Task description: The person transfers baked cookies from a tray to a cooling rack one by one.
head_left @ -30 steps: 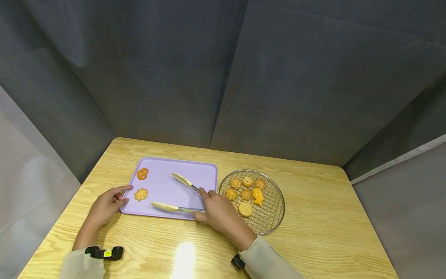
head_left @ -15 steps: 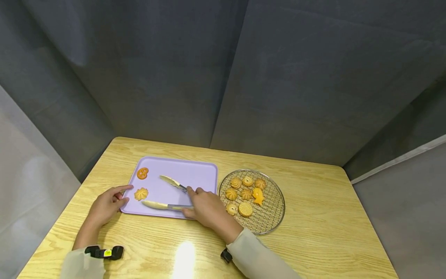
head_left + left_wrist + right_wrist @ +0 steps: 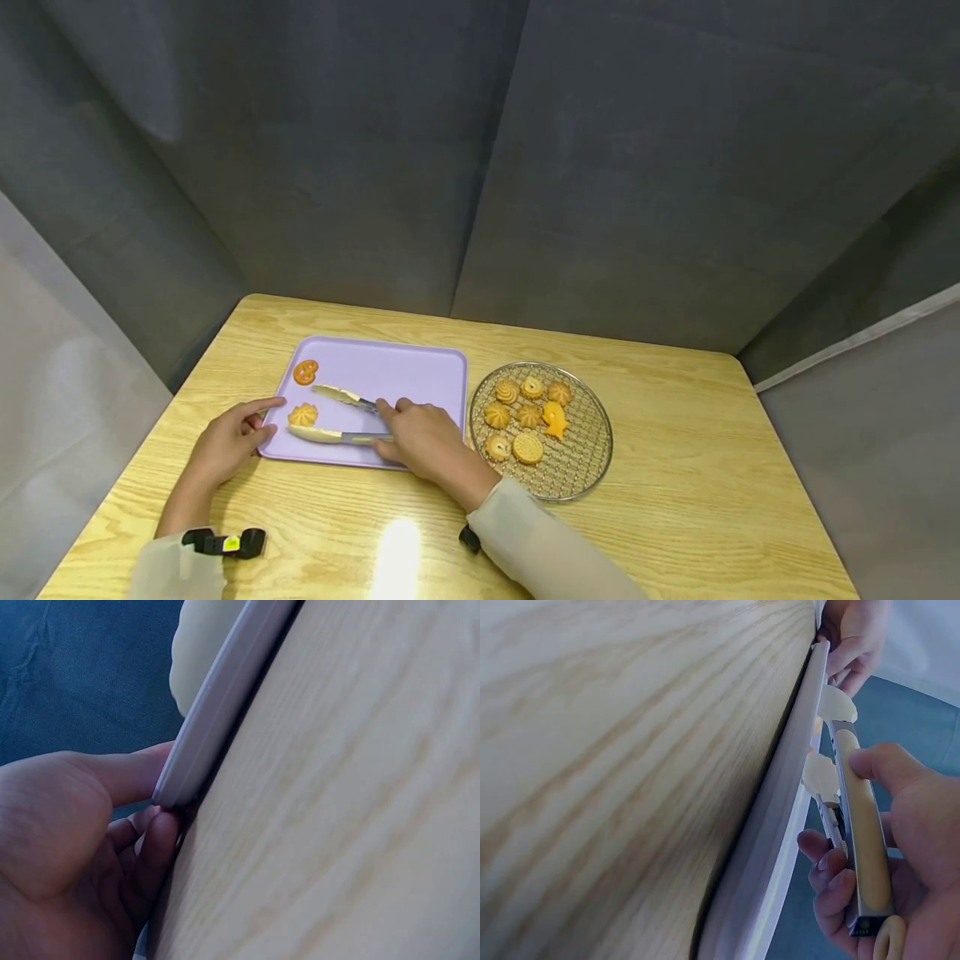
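My left hand (image 3: 228, 442) pinches the left edge of the lilac tray (image 3: 427, 375). In the left wrist view its thumb and fingers meet the tray's rim (image 3: 214, 701). My right hand (image 3: 429, 440) holds metal tongs (image 3: 367, 437) with cream tips over the tray, their two arms spread apart. One tip lies just below the flower-shaped cookie (image 3: 303, 414), the other above and to its right. A pretzel-shaped cookie (image 3: 305, 372) is near the tray's upper left corner. In the right wrist view, thumb and fingers wrap the tongs' handle (image 3: 866, 825).
A round wire rack (image 3: 581, 458) stands right of the tray, bearing several cookies, among them an orange fish-shaped one (image 3: 555, 420) and a round one (image 3: 528, 448). Both rest on a wooden table (image 3: 690, 467). Grey curtains (image 3: 615, 167) hang behind the table.
The right hand has carried the tongs leftward across the tray, bringing their spread tips around the flower-shaped cookie. The left hand keeps its place on the tray's edge.
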